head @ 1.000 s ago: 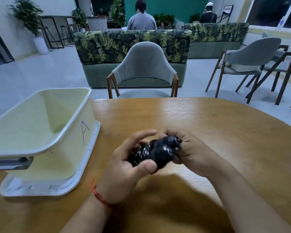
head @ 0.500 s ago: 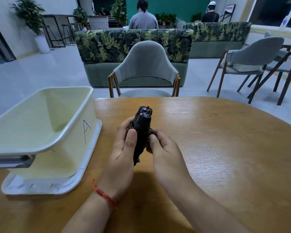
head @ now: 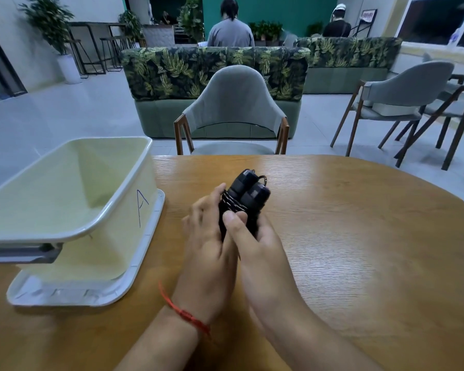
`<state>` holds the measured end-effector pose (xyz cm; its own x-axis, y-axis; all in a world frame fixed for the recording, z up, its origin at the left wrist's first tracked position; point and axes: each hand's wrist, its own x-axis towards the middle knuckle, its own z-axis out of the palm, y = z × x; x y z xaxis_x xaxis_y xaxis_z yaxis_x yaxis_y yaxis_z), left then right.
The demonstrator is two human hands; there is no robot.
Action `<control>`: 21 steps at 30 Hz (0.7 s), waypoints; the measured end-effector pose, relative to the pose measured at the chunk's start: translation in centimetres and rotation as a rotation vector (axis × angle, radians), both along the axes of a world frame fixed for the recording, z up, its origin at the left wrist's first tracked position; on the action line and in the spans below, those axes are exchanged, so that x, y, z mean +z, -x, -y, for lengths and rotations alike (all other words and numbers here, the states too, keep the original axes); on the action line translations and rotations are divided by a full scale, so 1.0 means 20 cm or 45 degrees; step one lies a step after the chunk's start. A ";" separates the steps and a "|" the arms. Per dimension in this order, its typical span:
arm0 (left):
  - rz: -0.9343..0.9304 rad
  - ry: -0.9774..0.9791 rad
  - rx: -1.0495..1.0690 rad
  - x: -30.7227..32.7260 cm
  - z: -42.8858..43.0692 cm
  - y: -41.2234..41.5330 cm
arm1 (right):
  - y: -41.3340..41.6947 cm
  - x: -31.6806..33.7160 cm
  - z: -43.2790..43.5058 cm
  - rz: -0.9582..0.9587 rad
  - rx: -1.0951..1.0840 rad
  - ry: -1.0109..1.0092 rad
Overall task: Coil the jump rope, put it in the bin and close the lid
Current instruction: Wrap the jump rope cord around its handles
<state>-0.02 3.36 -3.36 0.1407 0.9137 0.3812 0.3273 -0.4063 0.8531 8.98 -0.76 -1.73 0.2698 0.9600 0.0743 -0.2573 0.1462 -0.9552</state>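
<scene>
Both hands hold the coiled jump rope (head: 243, 203) above the middle of the tabletop (head: 359, 250), its two black handles side by side and pointing away toward the far edge. Left hand (head: 206, 236) cups the bundle from the left; right hand (head: 255, 245) closes on it from the right, thumb pressed over the wound cord. Open bin (head: 73, 210) (marked "A" on its side wall) stands at the left edge, seated on its white lid (head: 142, 261). Red string bracelet (head: 182, 313) on left wrist.
</scene>
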 end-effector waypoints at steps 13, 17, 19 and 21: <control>0.052 0.150 -0.269 0.17 0.01 0.22 | -0.15 0.09 -0.03 0.157 0.035 0.027; 0.052 0.167 -0.200 0.24 0.02 0.28 | -0.10 0.15 -0.01 0.189 0.072 0.014; 0.037 0.092 -0.112 0.29 0.05 0.28 | -0.05 0.20 0.01 0.181 0.063 -0.015; 0.042 -0.010 0.002 0.35 0.10 0.29 | 0.01 0.27 0.04 0.216 0.027 -0.081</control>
<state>-5.83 1.44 3.70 0.1266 0.9110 0.3924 0.2995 -0.4123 0.8604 8.76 -1.65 3.74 0.2278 0.9574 0.1778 -0.0973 0.2040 -0.9741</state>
